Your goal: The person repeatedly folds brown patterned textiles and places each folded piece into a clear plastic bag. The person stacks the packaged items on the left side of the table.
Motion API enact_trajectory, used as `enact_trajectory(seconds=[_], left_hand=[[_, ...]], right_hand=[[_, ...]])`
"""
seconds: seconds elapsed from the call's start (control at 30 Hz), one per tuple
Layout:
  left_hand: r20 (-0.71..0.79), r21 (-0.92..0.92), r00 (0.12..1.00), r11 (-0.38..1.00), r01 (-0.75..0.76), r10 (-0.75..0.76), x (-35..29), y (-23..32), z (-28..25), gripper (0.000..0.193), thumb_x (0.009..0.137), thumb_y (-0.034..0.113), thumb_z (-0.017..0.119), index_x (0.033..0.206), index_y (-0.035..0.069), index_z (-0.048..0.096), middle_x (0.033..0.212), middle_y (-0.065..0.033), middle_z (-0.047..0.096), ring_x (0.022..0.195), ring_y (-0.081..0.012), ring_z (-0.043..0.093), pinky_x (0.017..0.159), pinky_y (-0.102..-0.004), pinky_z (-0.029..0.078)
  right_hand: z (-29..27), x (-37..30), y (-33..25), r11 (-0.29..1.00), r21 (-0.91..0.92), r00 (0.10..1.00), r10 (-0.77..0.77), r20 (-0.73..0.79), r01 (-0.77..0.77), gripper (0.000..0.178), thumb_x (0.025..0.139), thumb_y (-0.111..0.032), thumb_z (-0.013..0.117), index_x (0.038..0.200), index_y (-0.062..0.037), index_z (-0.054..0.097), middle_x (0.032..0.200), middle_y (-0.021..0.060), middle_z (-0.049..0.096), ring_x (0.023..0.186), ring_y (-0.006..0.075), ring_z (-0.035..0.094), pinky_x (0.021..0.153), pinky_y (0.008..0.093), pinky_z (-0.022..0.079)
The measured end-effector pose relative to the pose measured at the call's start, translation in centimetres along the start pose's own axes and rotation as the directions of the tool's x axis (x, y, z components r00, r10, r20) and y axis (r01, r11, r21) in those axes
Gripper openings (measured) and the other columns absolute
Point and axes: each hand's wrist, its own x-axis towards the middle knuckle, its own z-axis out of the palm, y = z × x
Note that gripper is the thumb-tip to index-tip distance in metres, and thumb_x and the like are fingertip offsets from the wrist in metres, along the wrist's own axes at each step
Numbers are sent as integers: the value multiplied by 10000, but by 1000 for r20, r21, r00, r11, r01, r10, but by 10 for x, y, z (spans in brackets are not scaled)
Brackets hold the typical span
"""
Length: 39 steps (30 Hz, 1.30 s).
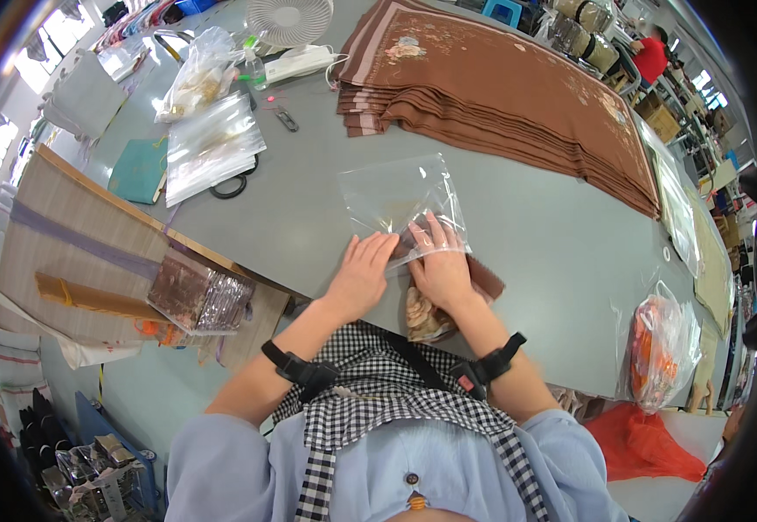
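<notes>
In front of me a clear plastic bag (396, 184) lies on the grey table, its mouth toward me. My left hand (366, 268) is at the left side of that mouth, fingers together over the bag's edge; the thumb is hidden. My right hand (441, 268) reaches into the mouth with fingers spread over a folded brown scarf (428, 318) with a floral print. Part of the scarf shows through the film, and the rest sticks out under my right wrist toward the table's near edge. The right thumb is hard to make out.
A tall stack of brown floral scarves (500, 96) lies at the far right. Clear bags (213, 143), black scissors (230, 186), a teal notebook (137, 170) and a white fan (290, 19) are at far left. A wrapped bundle (197, 294) sits left; a bag of orange items (656, 352) right.
</notes>
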Motion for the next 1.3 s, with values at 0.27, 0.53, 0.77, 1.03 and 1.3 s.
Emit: enact_trajectory(seconds=[0.27, 0.53, 0.77, 1.03, 1.3], left_hand=[[-60, -1, 992, 993, -115, 115, 5, 5, -7, 617, 845, 3, 522, 1440, 56, 365, 1506, -128, 331, 1436, -299, 248, 1161, -525, 135], [-86, 20, 996, 999, -32, 34, 1, -4, -19, 594, 881, 84, 539, 1446, 93, 357, 1503, -110, 337, 1430, -292, 253, 1145, -551, 159], [-250, -142, 909, 916, -376, 335, -25, 29, -12, 238, 754, 69, 590, 983, 62, 655, 1036, -58, 641, 1025, -268, 586, 948, -402, 447], [70, -85, 976, 976, -201, 207, -61, 64, 34, 550, 804, 368, 675, 1242, 54, 564, 1286, -170, 501, 1265, -364, 422, 1081, -493, 305], [411, -17, 884, 972, -235, 221, -44, 70, -5, 673, 799, 451, 677, 1326, 73, 500, 1423, -195, 379, 1360, -365, 307, 1125, -574, 190]], right_hand=[[57, 63, -6, 971, -230, 988, -101, -114, 73, 678, 845, -475, 561, 1437, -177, 413, 1514, 208, 288, 1372, 503, 240, 1056, 678, 195], [-14, -13, -15, 930, 111, 897, -367, 248, 350, 584, 858, -211, 568, 1424, -163, 434, 1500, 137, 343, 1394, 439, 254, 1098, 639, 186], [-9, -18, -2, 929, 54, 931, -365, -12, 366, 420, 798, 19, 535, 1172, -124, 660, 1289, 73, 593, 1223, 368, 527, 1022, 514, 408], [-26, -70, -24, 885, 347, 950, -304, -78, 311, 368, 695, 95, 564, 1030, -19, 667, 1173, 116, 616, 1092, 314, 604, 876, 373, 529], [9, -11, -26, 948, 35, 938, -318, 137, 316, 470, 812, -155, 611, 1280, -166, 581, 1469, 126, 374, 1394, 408, 259, 1076, 594, 282]])
